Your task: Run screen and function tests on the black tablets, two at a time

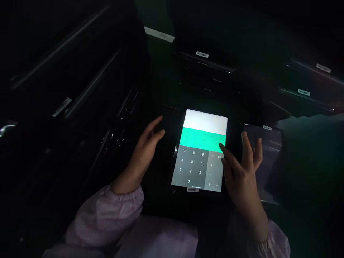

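Note:
A lit tablet point(192, 163) lies in front of me, showing a calculator with grey number keys, a green band and a white field on top. My right hand point(243, 175) is over its right edge, index fingertip at the green band; whether it touches the glass I cannot tell. The other fingers of that hand are spread and hold nothing. To the left of the tablet, my left hand point(142, 154) hovers apart from it, thumb and index finger stretched out, with nothing visible in it. Both wrists are in pale lilac gathered sleeves.
A second, dark tablet point(266, 154) with a label lies right of my right hand. Stacks of dark devices with barcode labels stand on the left point(80, 93) and at the back point(209, 68). Most of the surroundings are very dark.

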`<state>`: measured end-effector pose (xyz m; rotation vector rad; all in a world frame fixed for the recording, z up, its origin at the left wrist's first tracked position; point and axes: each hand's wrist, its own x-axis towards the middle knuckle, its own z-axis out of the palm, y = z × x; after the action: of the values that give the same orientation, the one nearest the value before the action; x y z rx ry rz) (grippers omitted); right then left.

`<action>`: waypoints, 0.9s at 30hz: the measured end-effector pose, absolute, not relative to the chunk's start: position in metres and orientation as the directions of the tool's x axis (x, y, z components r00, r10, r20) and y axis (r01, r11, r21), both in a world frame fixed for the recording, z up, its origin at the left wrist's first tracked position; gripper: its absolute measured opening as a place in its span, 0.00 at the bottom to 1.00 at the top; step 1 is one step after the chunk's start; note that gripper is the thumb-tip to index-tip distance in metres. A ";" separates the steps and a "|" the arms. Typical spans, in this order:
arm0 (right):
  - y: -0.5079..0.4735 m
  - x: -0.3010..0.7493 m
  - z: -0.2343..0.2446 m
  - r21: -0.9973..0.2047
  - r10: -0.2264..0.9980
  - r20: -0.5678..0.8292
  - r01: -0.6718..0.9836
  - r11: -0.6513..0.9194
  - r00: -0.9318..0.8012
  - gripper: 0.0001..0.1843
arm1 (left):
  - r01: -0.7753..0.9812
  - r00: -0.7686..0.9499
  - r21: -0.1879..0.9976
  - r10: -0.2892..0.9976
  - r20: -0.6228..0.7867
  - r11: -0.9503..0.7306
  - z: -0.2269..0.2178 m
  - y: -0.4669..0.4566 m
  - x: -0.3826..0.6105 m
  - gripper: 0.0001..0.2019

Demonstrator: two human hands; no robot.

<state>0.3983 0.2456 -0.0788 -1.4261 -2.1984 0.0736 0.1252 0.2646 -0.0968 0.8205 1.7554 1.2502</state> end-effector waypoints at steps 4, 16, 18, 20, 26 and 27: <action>0.249 0.386 -0.083 -0.321 0.885 0.360 0.851 0.416 -0.297 0.21 | 0.150 -0.378 0.948 0.902 -0.208 0.282 -0.090 0.258 0.125 0.31; 0.253 0.388 -0.083 -0.337 0.871 0.420 0.848 0.409 -0.253 0.16 | 0.671 -0.022 0.736 0.990 0.136 -0.086 -0.106 0.250 0.129 0.29; 0.252 0.385 -0.084 -0.349 0.872 0.405 0.834 0.426 -0.276 0.17 | 0.697 0.062 0.709 0.994 0.096 -0.111 -0.106 0.248 0.134 0.30; 0.253 0.386 -0.085 -0.351 0.873 0.414 0.839 0.415 -0.259 0.16 | 0.686 0.065 0.723 0.997 0.044 -0.077 -0.105 0.247 0.136 0.30; 0.254 0.394 -0.083 -0.358 0.860 0.453 0.836 0.416 -0.234 0.13 | 0.669 0.055 0.738 0.996 0.070 -0.089 -0.105 0.248 0.135 0.30; 0.253 0.391 -0.080 -0.364 0.850 0.457 0.817 0.447 -0.261 0.13 | 0.677 0.059 0.731 0.996 0.069 -0.091 -0.105 0.248 0.135 0.30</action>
<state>0.3912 0.2527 -0.0804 -1.3904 -2.1006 0.0710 0.1353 0.2479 -0.1053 1.8236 1.6676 0.8007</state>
